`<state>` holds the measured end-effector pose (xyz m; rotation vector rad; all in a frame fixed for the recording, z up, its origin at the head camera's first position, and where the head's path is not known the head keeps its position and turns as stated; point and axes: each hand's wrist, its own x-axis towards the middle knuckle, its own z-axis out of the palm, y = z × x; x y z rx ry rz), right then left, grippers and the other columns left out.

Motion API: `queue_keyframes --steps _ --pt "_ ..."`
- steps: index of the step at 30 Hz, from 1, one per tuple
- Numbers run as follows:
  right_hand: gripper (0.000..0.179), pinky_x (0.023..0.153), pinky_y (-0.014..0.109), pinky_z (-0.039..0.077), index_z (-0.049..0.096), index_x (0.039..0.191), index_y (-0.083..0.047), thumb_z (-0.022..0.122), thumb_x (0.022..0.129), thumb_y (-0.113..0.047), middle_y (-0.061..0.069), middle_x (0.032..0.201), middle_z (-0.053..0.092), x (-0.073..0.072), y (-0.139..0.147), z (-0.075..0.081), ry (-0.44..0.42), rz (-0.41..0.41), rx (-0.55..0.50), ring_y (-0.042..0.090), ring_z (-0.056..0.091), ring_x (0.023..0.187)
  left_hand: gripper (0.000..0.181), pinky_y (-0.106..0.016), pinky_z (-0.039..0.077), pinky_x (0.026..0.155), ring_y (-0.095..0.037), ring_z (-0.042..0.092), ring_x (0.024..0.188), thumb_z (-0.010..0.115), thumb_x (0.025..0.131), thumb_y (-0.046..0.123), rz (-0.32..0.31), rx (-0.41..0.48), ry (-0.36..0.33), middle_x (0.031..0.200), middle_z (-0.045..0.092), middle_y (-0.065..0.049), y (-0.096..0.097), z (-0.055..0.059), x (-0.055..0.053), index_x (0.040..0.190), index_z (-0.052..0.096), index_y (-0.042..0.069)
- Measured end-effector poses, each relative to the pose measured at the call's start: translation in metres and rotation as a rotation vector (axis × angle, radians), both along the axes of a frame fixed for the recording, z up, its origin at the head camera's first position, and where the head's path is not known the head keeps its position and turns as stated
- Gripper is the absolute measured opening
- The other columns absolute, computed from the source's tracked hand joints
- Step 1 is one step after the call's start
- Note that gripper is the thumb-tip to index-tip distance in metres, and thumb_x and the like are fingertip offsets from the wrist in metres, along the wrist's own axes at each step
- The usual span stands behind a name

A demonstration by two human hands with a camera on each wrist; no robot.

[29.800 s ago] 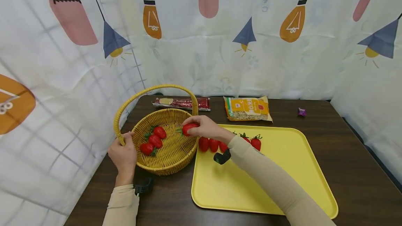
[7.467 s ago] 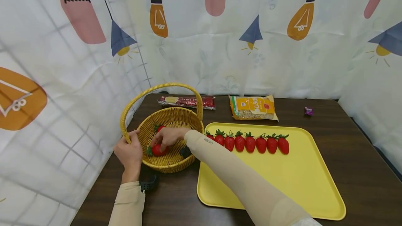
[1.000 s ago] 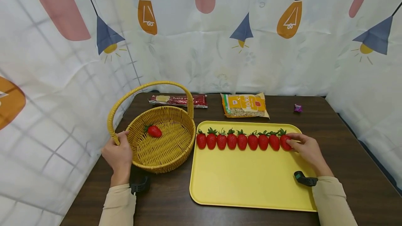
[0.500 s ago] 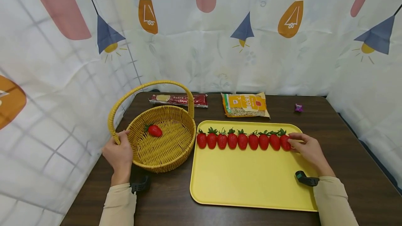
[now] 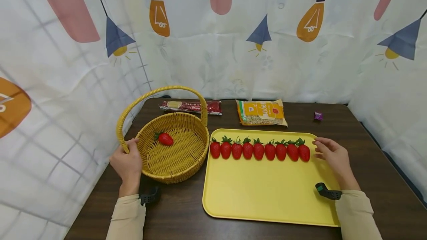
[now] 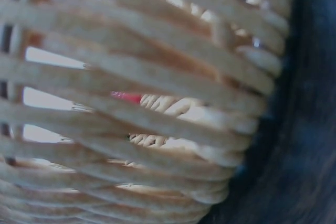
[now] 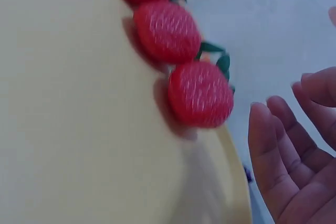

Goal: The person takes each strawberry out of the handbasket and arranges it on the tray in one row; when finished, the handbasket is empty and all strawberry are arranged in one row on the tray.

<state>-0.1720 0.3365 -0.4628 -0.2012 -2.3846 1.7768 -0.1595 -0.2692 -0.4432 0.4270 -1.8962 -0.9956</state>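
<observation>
My left hand (image 5: 128,162) grips the yellow wicker basket (image 5: 173,176) at the left foot of its tall handle. One strawberry (image 5: 165,139) lies inside, its leaves toward the left. A row of several strawberries (image 5: 258,151) runs along the back of the yellow tray (image 5: 267,192), leaves pointing away. Just right of the end strawberry (image 5: 304,152), my right hand (image 5: 333,158) hovers over the tray's right side, fingers loosely bent and holding nothing. In the right wrist view a gap shows between the end strawberry (image 7: 201,94) and the fingers. Basket weave (image 6: 131,77) fills the left wrist view.
Behind the basket lies a long red snack packet (image 5: 191,107). An orange and clear bag of grains (image 5: 261,113) sits behind the tray, and a small purple wrapped candy (image 5: 318,116) is at the back right. A patterned curtain (image 5: 200,58) hangs behind the table.
My right hand has let go of the end strawberry and drawn off to the right. Over the longer span, strawberries went from basket to tray, extending the row. The left hand keeps its grip.
</observation>
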Motion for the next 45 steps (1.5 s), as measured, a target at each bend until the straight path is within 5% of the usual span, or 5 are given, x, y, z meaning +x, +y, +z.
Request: queue_keyframes --steps 11,18,24,30,45 --pt "0.048 0.074 0.025 0.055 0.054 0.126 0.01 0.058 0.099 -0.03 0.006 0.11 0.065 -0.011 -0.059 0.026 0.001 0.238 -0.003 0.022 0.064 0.087 0.037 -0.022 0.018 0.04 -0.001 0.024 0.037 0.051 0.098 0.023 0.0 0.006 -0.001 0.07 0.071 -0.013 0.002 0.002 0.0 0.084 0.08 0.005" --pt "0.039 0.08 0.041 0.056 0.06 0.121 0.003 0.059 0.098 -0.029 0.027 0.12 0.058 -0.03 -0.121 0.047 -0.003 0.415 0.009 0.036 0.06 0.094 0.037 -0.023 0.016 0.039 -0.004 0.017 0.035 0.05 0.098 0.027 0.005 0.03 -0.033 0.043 0.04 0.019 -0.004 -0.002 0.005 0.088 0.08 0.008" --pt "0.029 0.082 0.053 0.053 0.065 0.118 -0.004 0.06 0.098 -0.024 0.018 0.118 0.063 -0.042 -0.171 0.062 0.053 0.591 0.062 0.038 0.059 0.101 0.037 -0.023 0.015 0.039 -0.003 0.016 0.035 0.05 0.098 0.026 0.004 0.028 -0.034 0.041 0.037 0.017 -0.005 -0.004 0.006 0.087 0.08 0.008" --pt "0.025 0.081 0.043 0.054 0.067 0.118 -0.012 0.061 0.097 -0.023 0.007 0.116 0.065 -0.047 -0.221 0.07 0.071 0.766 0.246 0.036 0.065 0.098 0.036 -0.023 0.016 0.04 -0.001 0.017 0.035 0.051 0.097 0.025 0.011 0.023 -0.026 0.041 0.037 0.021 -0.005 -0.005 0.005 0.086 0.08 0.008" --pt "0.025 0.085 0.03 0.05 0.068 0.12 -0.016 0.059 0.098 -0.023 0.001 0.118 0.068 -0.063 -0.293 0.096 0.151 0.946 0.423 0.012 0.062 0.099 0.037 -0.023 0.018 0.041 -0.004 0.02 0.035 0.051 0.097 0.025 0.014 0.005 -0.006 0.042 0.037 0.022 0.0 0.0 0.001 0.083 0.081 0.008"
